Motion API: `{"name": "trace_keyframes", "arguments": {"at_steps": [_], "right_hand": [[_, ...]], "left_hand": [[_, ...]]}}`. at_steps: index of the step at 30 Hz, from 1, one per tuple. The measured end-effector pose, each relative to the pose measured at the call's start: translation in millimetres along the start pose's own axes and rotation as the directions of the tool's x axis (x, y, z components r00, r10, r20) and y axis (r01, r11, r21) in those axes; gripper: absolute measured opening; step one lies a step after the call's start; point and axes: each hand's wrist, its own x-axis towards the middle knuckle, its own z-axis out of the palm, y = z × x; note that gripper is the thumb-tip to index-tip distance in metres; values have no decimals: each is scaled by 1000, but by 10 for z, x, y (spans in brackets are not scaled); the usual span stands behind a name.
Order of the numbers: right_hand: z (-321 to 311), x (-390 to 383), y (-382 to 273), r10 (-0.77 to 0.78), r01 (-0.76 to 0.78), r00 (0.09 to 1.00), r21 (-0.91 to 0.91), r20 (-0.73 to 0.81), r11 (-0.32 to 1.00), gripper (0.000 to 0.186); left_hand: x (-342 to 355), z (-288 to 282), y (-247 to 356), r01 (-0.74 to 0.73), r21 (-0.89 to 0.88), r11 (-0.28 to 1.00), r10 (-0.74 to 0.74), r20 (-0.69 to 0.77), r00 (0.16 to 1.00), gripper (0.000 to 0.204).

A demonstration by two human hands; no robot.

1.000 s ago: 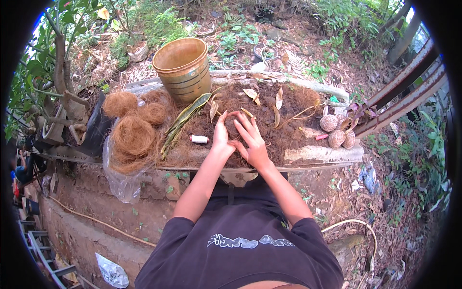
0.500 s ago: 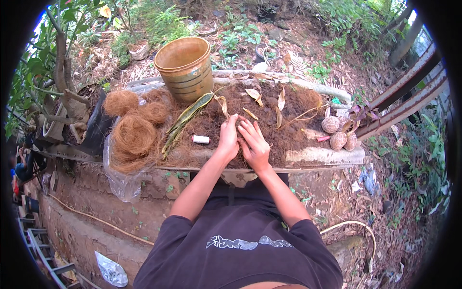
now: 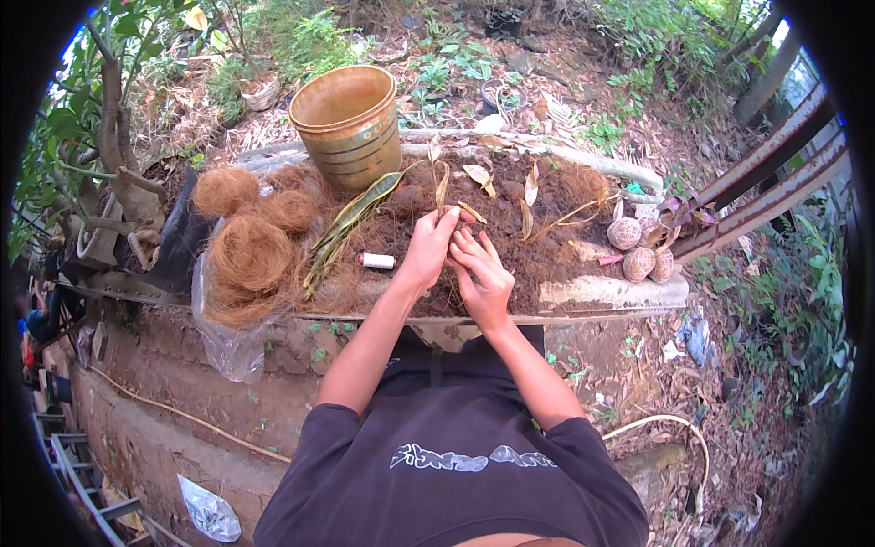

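My two hands meet over the dark soil and brown fibre on the bench. My left hand (image 3: 432,246) is closed, its thumb and fingertips pinched at the lower end of a curled dried leaf (image 3: 441,186) that stands up from it. Against it, my right hand (image 3: 481,273) has its fingers bent together; what they hold, if anything, is hidden. A white spool of thread (image 3: 377,261) lies left of my hands. Farther left are long green-and-yellow leaves (image 3: 351,219). Several other dried leaves (image 3: 480,179) lie on the soil beyond my fingers.
A brown ribbed pot (image 3: 351,150) stands at the bench's back left. Bundles of brown fibre (image 3: 251,253) rest on clear plastic (image 3: 228,342) at the left. Several round string-wrapped balls (image 3: 638,264) sit at the right end, beside rusty metal bars (image 3: 756,191).
The curled dried leaf by my left fingertips has shifted right and stands more upright. My hands have stayed together, with the left fingers raised slightly.
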Motion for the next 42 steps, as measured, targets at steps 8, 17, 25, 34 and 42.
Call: {"name": "trace_keyframes", "arguments": {"at_steps": [8, 17, 25, 34, 42], "right_hand": [[-105, 80, 63, -58, 74, 980, -80, 188, 994, 52], [-88, 77, 66, 149, -163, 981, 111, 124, 980, 46], [-79, 128, 146, 171, -218, 962, 222, 214, 950, 46], [-73, 26, 177, -224, 241, 967, -158, 118, 958, 45], [-53, -30, 90, -93, 97, 992, -40, 90, 995, 30]], "left_hand": [[5, 47, -10, -22, 25, 999, 23, -50, 998, 34], [-21, -1, 58, 118, 51, 992, -116, -40, 992, 48], [23, -68, -176, 101, -330, 939, -142, -103, 984, 43], [-32, 147, -149, 52, -318, 947, -121, -200, 972, 25], [-41, 42, -195, 74, -200, 977, -116, -207, 971, 18]]}}
